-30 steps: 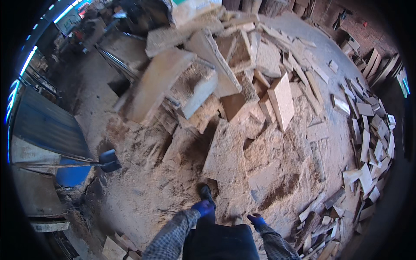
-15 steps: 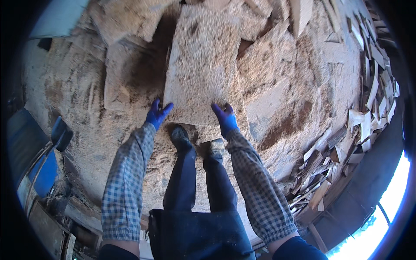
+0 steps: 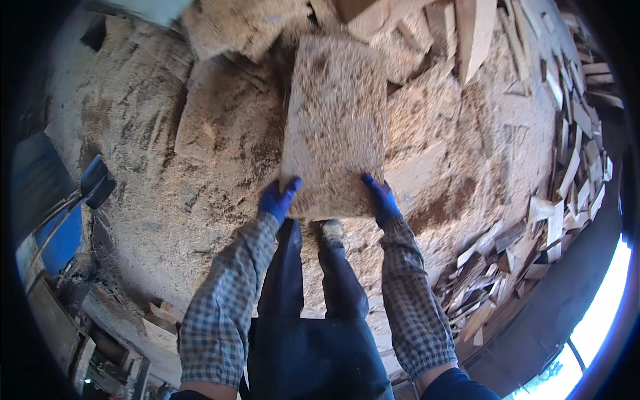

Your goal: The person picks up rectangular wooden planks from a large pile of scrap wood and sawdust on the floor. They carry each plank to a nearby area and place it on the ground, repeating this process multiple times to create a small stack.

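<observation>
A broad rectangular wooden board (image 3: pixel 337 127), its top coated with sawdust, lies lengthwise between my hands and reaches away from me. My left hand (image 3: pixel 280 198), in a blue-purple glove, grips the board's near left corner with the thumb on top. The near right corner is in my right hand (image 3: pixel 380 197), gloved the same way, thumb also on the upper face. The other fingers are hidden under the board's edges. The board's near end is over my feet and hides the left one.
Sawdust covers the floor (image 3: pixel 160 220). Wood slabs (image 3: pixel 247 30) are heaped beyond the board, and scrap offcuts (image 3: pixel 567 173) pile along the right. At left is a shovel-like dark blade (image 3: pixel 97 180) beside a blue panel (image 3: pixel 61 243). Short wood blocks (image 3: pixel 162 327) lie lower left.
Both hands have closed on the board's near corners. The board's near end has come toward me and looks lifted, covering my left boot. The view has also shifted.
</observation>
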{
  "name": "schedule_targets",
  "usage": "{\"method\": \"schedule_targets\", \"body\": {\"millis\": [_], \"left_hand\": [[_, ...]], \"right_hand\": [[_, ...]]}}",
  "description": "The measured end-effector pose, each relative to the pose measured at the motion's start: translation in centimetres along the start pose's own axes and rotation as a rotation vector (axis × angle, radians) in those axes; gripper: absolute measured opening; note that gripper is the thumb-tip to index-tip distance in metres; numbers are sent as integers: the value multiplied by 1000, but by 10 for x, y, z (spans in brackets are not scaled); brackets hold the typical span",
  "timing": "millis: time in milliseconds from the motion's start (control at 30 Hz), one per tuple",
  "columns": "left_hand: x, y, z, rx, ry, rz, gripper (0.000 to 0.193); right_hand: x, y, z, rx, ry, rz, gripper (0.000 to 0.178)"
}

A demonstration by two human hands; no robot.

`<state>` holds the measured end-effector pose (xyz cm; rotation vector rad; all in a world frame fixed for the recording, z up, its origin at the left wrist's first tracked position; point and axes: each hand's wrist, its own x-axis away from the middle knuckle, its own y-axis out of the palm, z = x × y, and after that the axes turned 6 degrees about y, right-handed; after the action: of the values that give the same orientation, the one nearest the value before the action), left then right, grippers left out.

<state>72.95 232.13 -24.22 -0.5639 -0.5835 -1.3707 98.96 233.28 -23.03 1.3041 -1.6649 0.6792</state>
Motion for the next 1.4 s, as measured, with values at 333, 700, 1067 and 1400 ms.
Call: {"method": "schedule_targets", "body": {"millis": [333,700,1067,1400], "left_hand": [[213,1,5,112,-341,99,53],[531,-50,-131,564,-531,576,64],[795,-220,-152,1408,-101,1176,38],[819,-381,-266,1271,305,1796,33]], "right_hand": [[227,8,-94,582,196,-250,44],[393,80,76,934,777,-383,39],[629,346,282,1727,161,-1223,38],[643,392,388,1942,-368,-1412,38]]}}
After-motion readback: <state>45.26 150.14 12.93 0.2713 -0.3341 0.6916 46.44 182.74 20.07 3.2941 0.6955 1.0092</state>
